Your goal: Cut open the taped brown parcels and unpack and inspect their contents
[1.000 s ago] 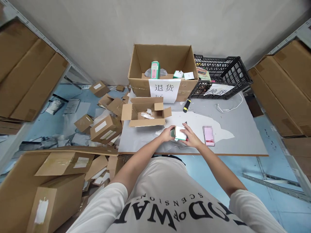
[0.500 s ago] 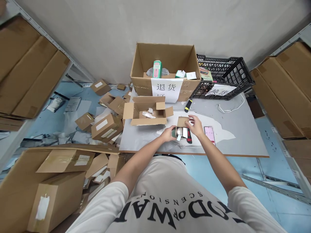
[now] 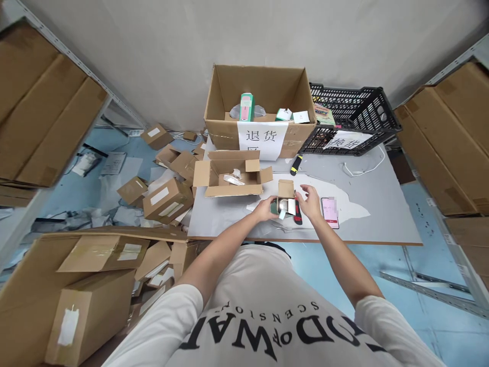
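Observation:
A small opened box [image 3: 286,189] stands at the front of the table with its brown lid flap raised. Inside it show a round pale item and a white piece, too small to name. My left hand [image 3: 266,209] is closed on the box's dark green left side. Just right of the box is my right hand [image 3: 310,203], its thumb and fingers apart with nothing visible between them. Beneath the right fingers lies a red and black utility knife [image 3: 298,216]. A phone [image 3: 329,212] with a pink screen lies right of that hand.
An open carton [image 3: 234,191] with plastic scraps sits left of centre. Behind stand a large labelled cardboard box [image 3: 221,133] and a black crate [image 3: 353,109]. A yellow and black cutter [image 3: 296,165] and a white cable [image 3: 362,175] lie on the table. Cartons [image 3: 168,201] crowd the left floor.
My right hand has let go of the box's lid flap and dropped slightly to its right side. The flap now stands free. My left hand stays on the box.

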A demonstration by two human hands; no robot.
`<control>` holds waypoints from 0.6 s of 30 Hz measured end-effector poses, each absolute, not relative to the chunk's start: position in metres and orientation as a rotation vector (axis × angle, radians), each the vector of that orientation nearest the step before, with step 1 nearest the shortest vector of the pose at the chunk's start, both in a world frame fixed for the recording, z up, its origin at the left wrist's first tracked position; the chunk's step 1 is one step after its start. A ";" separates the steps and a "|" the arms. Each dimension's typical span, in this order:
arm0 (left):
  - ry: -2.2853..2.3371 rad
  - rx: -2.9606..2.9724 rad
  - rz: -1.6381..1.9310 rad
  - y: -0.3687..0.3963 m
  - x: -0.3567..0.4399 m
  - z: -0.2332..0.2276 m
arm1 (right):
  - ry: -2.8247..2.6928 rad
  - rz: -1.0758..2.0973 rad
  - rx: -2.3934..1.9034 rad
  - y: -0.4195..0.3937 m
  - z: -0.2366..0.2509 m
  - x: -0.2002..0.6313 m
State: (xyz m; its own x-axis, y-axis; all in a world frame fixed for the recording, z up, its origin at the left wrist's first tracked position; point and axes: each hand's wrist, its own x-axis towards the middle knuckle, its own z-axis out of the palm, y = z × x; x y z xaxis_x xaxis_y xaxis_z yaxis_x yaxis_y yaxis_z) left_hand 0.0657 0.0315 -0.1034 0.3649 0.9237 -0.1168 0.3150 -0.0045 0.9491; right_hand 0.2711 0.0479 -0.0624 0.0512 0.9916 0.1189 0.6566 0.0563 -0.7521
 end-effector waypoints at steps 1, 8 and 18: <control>1.152 1.564 0.704 0.031 0.066 -0.103 | -1.760 0.554 -1.664 0.039 -0.057 0.268; 1.151 1.663 0.697 0.019 0.068 -0.096 | -1.933 0.372 -1.931 -0.001 -0.054 0.243; 1.255 1.262 0.901 0.010 0.087 -0.086 | -1.566 0.790 -1.843 0.001 -0.045 0.255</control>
